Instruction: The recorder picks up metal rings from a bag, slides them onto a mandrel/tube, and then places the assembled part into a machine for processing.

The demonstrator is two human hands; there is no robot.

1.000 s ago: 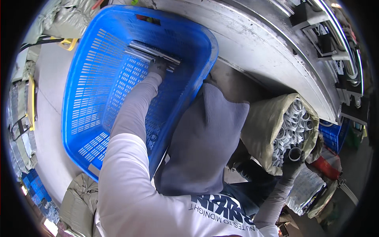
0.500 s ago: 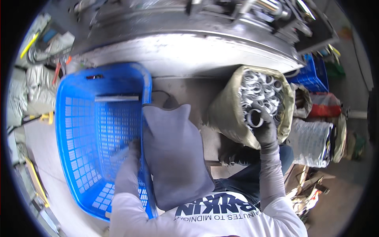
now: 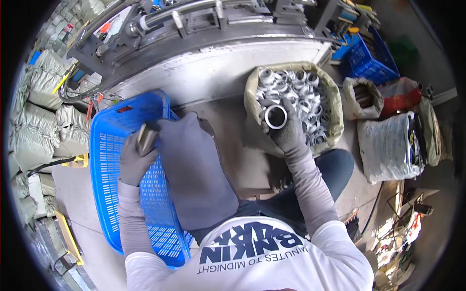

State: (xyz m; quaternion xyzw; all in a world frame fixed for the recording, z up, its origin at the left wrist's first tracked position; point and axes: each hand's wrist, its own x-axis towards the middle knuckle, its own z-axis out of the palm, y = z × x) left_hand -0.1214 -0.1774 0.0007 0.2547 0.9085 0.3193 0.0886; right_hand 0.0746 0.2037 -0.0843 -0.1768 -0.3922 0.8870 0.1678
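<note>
My gloved left hand (image 3: 135,160) is closed around a short metal tube (image 3: 147,139) with a brownish sheen, held up over the blue plastic basket (image 3: 104,186). In my gloved right hand (image 3: 290,133) sits a silvery metal ring fitting (image 3: 275,117), its round opening facing up. That hand is above a woven sack (image 3: 252,94) full of similar pale ring fittings (image 3: 306,92). A grey cloth pad (image 3: 199,179) covers my leg between basket and sack.
A metal machine bench (image 3: 194,53) runs along the far side. Another blue crate (image 3: 366,60), a small open sack (image 3: 361,99) and a clear-wrapped bundle (image 3: 391,148) stand at right. Wrapped packages (image 3: 41,126) are stacked at left.
My left hand has come up out of the basket with the tube showing in it. My right hand still holds a ring and is higher in view; the view itself has shifted.
</note>
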